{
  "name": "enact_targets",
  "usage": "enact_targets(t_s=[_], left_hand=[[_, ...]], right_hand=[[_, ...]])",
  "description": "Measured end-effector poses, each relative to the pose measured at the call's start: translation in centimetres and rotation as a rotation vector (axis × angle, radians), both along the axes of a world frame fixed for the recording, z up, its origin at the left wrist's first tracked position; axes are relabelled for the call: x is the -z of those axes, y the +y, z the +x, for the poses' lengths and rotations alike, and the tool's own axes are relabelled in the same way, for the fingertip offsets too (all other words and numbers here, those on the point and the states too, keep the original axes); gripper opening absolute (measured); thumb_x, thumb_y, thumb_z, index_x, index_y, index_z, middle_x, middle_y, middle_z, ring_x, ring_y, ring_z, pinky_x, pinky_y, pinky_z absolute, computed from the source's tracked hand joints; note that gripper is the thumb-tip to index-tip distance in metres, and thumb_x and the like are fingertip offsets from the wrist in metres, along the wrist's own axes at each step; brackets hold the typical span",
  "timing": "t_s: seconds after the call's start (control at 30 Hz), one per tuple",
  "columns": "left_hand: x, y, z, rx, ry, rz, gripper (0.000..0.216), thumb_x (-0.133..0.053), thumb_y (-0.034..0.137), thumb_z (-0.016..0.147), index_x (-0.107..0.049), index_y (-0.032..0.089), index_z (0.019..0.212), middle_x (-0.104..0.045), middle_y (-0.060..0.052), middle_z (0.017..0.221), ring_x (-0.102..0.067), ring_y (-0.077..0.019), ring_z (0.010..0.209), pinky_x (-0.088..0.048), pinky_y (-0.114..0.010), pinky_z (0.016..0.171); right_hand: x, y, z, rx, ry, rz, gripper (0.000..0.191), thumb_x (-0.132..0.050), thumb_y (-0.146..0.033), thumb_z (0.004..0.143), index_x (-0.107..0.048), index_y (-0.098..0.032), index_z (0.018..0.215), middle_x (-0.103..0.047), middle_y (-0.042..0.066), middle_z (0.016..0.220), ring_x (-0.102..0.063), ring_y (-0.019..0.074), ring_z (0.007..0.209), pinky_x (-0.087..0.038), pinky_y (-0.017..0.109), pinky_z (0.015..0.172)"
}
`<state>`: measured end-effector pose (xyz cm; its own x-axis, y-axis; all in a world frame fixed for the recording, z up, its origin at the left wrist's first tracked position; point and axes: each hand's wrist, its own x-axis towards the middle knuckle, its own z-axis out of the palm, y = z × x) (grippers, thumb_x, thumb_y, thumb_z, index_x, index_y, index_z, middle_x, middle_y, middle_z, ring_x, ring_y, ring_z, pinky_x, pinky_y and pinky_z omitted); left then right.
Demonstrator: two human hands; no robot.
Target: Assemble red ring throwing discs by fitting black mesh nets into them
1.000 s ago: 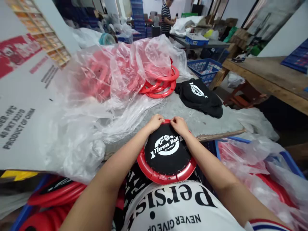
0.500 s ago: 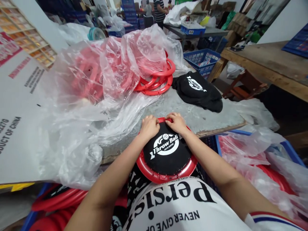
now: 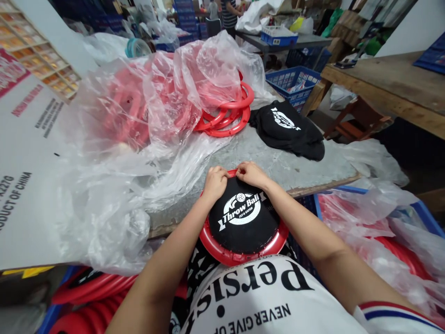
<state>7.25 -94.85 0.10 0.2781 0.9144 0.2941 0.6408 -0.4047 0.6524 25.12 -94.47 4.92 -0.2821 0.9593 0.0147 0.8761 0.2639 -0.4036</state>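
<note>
A round disc with a red plastic rim and black printed fabric [image 3: 239, 232] rests against my body at the table edge, its face up. White lettering on it reads "Throw Ball". My left hand [image 3: 215, 182] is closed over the far left part of the rim. Just to its right, my right hand [image 3: 252, 175] pinches the far edge, where fabric meets rim; its fingertips partly hide the spot. Between the two hands a short stretch of bare red rim shows. Beyond, on the table, lies a pile of black printed fabric covers [image 3: 288, 130].
Red plastic rings [image 3: 227, 121] spill from a large clear plastic bag [image 3: 163, 93] on the grey table [image 3: 271, 171]. Finished-looking red discs [image 3: 93, 290] fill a crate at lower left. A blue crate [image 3: 426, 218] with bagged red rings stands at right. A white carton [image 3: 31, 176] is at left.
My right hand has shifted slightly left along the far rim, its fingers now more curled. My left hand keeps its place on the rim. The view has moved a little.
</note>
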Motion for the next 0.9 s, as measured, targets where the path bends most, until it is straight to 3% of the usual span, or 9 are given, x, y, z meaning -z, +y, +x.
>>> enact_targets(t_s=[0.2,0.43,0.6,0.9], left_hand=[[0.8,0.4,0.1,0.021,-0.068,0.002,0.034,-0.047,0.007,0.082,-0.078,0.021,0.085,-0.072,-0.007,0.110,-0.060,-0.0270,0.115,-0.042,-0.047,0.112],[0.4,0.2,0.4,0.021,-0.075,-0.025,0.025,-0.056,0.008,0.081,-0.077,0.022,0.083,-0.071,-0.007,0.115,-0.057,-0.0282,0.116,-0.043,-0.048,0.110],[-0.1,0.1,0.7,-0.003,-0.029,-0.081,0.008,-0.066,0.016,0.083,-0.072,0.022,0.083,-0.070,-0.007,0.122,-0.055,-0.0322,0.120,-0.042,-0.051,0.109],[0.1,0.2,0.9,-0.038,0.038,-0.064,0.011,-0.058,0.020,0.095,-0.062,0.022,0.085,-0.069,-0.007,0.124,-0.054,-0.0307,0.121,-0.040,-0.047,0.108]], right_hand=[[1.0,-0.6,0.5,0.018,0.162,0.039,0.013,-0.061,-0.009,0.080,-0.063,-0.019,0.072,-0.075,0.006,0.101,-0.064,0.0213,0.109,-0.038,0.039,0.110],[1.4,-0.1,0.7,0.028,0.156,0.010,0.007,-0.068,-0.013,0.078,-0.067,-0.019,0.075,-0.073,0.005,0.104,-0.063,0.0204,0.106,-0.039,0.038,0.108],[1.6,0.6,0.6,0.043,0.124,-0.038,0.012,-0.067,-0.016,0.084,-0.064,-0.019,0.073,-0.073,0.006,0.103,-0.062,0.0204,0.106,-0.040,0.036,0.106],[1.2,0.7,0.1,0.065,0.039,-0.012,0.009,-0.063,-0.014,0.089,-0.065,-0.018,0.080,-0.072,0.009,0.107,-0.061,0.0215,0.105,-0.043,0.034,0.099]])
